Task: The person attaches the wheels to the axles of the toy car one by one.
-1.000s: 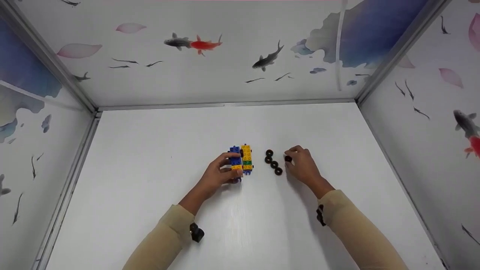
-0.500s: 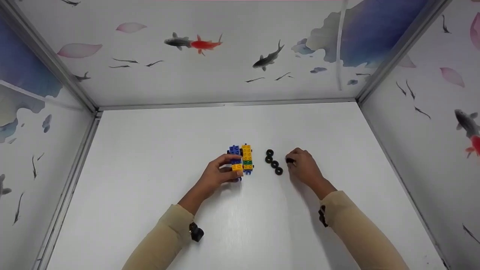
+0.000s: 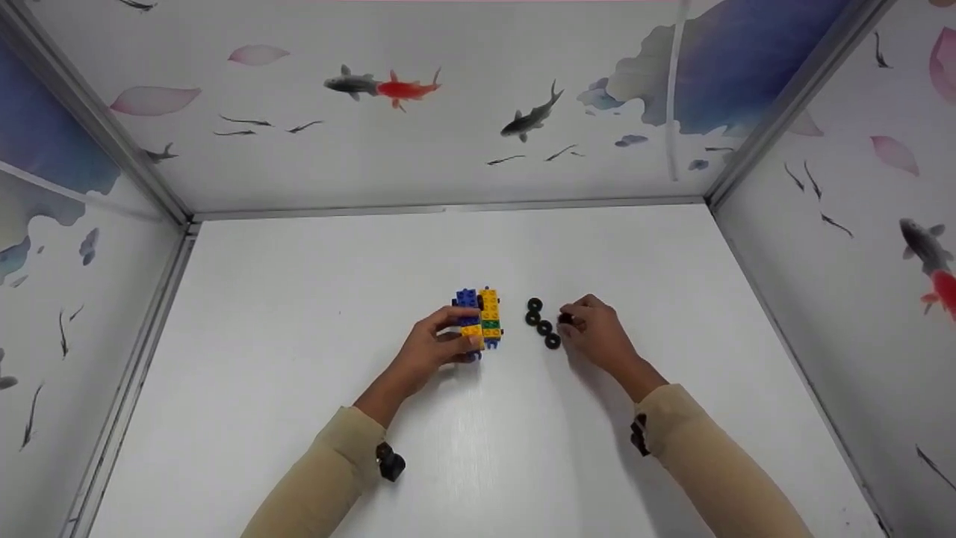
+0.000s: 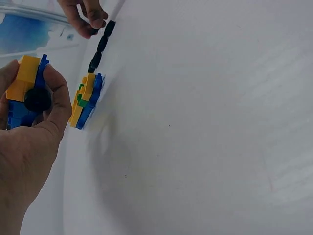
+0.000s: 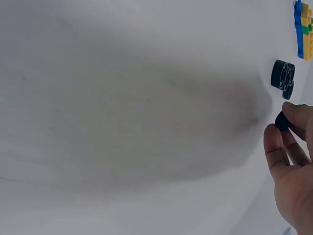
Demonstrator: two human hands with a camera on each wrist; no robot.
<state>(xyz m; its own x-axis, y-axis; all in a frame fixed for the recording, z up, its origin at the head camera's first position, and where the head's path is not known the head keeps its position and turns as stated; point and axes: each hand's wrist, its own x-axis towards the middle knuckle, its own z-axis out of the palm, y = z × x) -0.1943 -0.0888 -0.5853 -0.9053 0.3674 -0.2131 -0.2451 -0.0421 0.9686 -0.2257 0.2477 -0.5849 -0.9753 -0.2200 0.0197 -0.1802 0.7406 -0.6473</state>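
Observation:
My left hand (image 3: 429,347) grips a toy car (image 4: 27,81) built of blue and yellow bricks, with a black wheel on the side facing the left wrist camera. Beside it on the table lies a second toy car (image 3: 490,314), yellow on top with a green brick across it and a blue base. To the right, my right hand (image 3: 601,332) pinches a small black wheel (image 5: 282,121) between thumb and fingers. Several more black wheels (image 3: 544,328) lie in a slanting row between the second car and my right hand.
The white tabletop (image 3: 299,284) is bounded by panels printed with fish and petals: a back wall (image 3: 448,149), a left wall (image 3: 45,314) and a right wall (image 3: 844,246). Metal strips run along the seams.
My right hand moved slightly right, then back left toward the row of wheels, turning the wheel in its fingers. The left hand keeps its hold on the car, almost still.

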